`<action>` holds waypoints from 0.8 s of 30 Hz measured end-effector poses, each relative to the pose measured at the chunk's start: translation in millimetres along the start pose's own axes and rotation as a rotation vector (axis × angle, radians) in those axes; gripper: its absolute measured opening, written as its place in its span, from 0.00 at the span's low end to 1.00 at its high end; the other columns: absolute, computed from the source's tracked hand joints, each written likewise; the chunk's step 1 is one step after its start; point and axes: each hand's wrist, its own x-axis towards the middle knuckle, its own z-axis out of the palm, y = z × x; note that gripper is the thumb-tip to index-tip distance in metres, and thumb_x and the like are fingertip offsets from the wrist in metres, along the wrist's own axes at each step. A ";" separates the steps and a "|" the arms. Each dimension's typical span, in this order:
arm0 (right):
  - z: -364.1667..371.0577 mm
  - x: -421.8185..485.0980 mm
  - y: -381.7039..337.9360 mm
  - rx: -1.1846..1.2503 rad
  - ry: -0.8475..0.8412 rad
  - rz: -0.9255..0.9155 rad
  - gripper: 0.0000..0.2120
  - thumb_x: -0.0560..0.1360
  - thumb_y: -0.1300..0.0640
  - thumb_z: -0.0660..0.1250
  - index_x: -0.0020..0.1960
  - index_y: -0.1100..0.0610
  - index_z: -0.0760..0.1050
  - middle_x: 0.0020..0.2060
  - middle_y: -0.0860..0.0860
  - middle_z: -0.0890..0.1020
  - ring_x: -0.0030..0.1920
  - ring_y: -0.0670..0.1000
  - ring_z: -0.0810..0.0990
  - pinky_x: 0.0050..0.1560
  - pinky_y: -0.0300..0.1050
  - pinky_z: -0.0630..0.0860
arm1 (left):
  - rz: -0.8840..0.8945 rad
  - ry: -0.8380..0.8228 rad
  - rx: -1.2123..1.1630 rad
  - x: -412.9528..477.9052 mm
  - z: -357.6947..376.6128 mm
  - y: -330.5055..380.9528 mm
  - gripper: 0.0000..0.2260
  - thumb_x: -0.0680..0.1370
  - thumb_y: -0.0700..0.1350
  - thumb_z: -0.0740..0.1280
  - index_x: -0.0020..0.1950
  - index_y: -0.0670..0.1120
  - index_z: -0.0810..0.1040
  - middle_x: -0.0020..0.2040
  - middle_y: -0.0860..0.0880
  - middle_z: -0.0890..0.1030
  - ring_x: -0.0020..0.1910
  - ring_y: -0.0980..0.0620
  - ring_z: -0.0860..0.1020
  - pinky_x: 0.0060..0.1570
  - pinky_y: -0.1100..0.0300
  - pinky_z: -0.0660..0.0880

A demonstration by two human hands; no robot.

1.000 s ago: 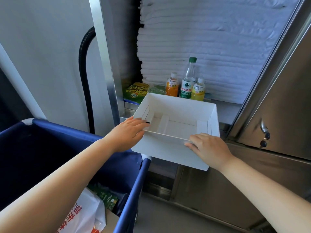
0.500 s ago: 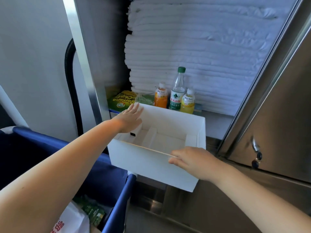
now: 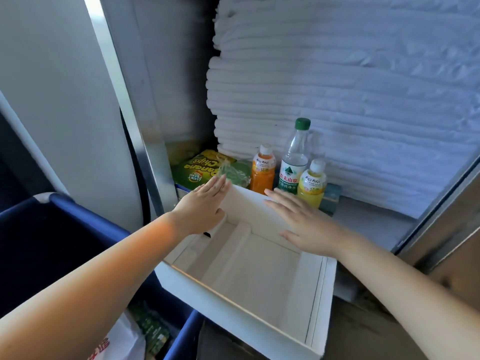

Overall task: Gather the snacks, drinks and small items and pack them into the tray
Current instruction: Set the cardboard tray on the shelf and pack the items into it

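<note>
While stretched forward, palms down, over the white cardboard tray (image 3: 246, 206), gripping nothing: left hand (image 3: 202, 203) with fingers (image 3: 218, 185) straight and pressed together, above the tray's far left corner, tips just past the rim; right hand (image 3: 304, 224) with fingers (image 3: 280, 201) straight and slightly spread, above the far right part of the tray's inside. Below and nearer than both sets of fingers, the tray's floor with its folded flaps, its near part jutting past the front edge of the steel shelf (image 3: 368, 224) and above the rim of a blue cart (image 3: 88, 213). Down to the left of the left fingers, inside that cart, a white plastic bag (image 3: 122, 341) with red print and a green packet (image 3: 150, 331). Just beyond the left fingertips, a clear-wrapped green item (image 3: 233, 172), touching or barely apart, cannot tell which; past that, a Banana Chips bag (image 3: 202, 167) lying flat. Between the two sets of fingertips, just behind the tray's far wall, an orange Mogu Mogu bottle (image 3: 262, 172), upright. Just past the right fingertips, a yellow Mogu Mogu bottle (image 3: 311, 185), upright, with a green-capped water bottle (image 3: 294, 162) behind and between the two juice bottles. Right of the right fingers, beside the yellow bottle, a small teal box (image 3: 331, 198). Farthest beyond all the fingers, a tall stack of folded white towels (image 3: 337, 100).
</note>
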 end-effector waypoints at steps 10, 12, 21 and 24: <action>10.8 55.1 13.8 -0.090 0.023 -0.191 0.35 0.79 0.63 0.55 0.77 0.51 0.37 0.77 0.44 0.41 0.75 0.43 0.44 0.75 0.41 0.49 | 0.106 0.107 -0.192 4.1 -3.6 -20.1 0.29 0.79 0.48 0.57 0.78 0.51 0.48 0.78 0.55 0.50 0.75 0.59 0.44 0.72 0.64 0.42; 11.8 59.1 13.0 -0.077 0.058 -0.186 0.38 0.75 0.69 0.57 0.78 0.53 0.43 0.77 0.46 0.48 0.75 0.45 0.50 0.73 0.44 0.58 | 0.125 0.142 -0.209 5.7 -0.9 -22.1 0.28 0.79 0.49 0.57 0.78 0.50 0.51 0.77 0.55 0.53 0.75 0.58 0.46 0.70 0.67 0.39; 5.1 67.7 11.9 -0.108 0.228 -0.261 0.34 0.67 0.73 0.67 0.72 0.58 0.67 0.68 0.52 0.71 0.63 0.52 0.75 0.55 0.48 0.77 | 0.123 0.202 -0.334 14.1 5.8 -26.4 0.23 0.81 0.52 0.56 0.75 0.52 0.58 0.73 0.57 0.61 0.72 0.59 0.52 0.70 0.64 0.50; 2.9 72.1 9.6 -0.136 0.270 -0.279 0.31 0.66 0.71 0.70 0.67 0.59 0.72 0.64 0.53 0.76 0.58 0.52 0.78 0.52 0.48 0.78 | 0.066 0.223 -0.490 26.8 0.6 -32.2 0.17 0.81 0.50 0.55 0.70 0.53 0.67 0.68 0.56 0.69 0.69 0.58 0.62 0.68 0.60 0.60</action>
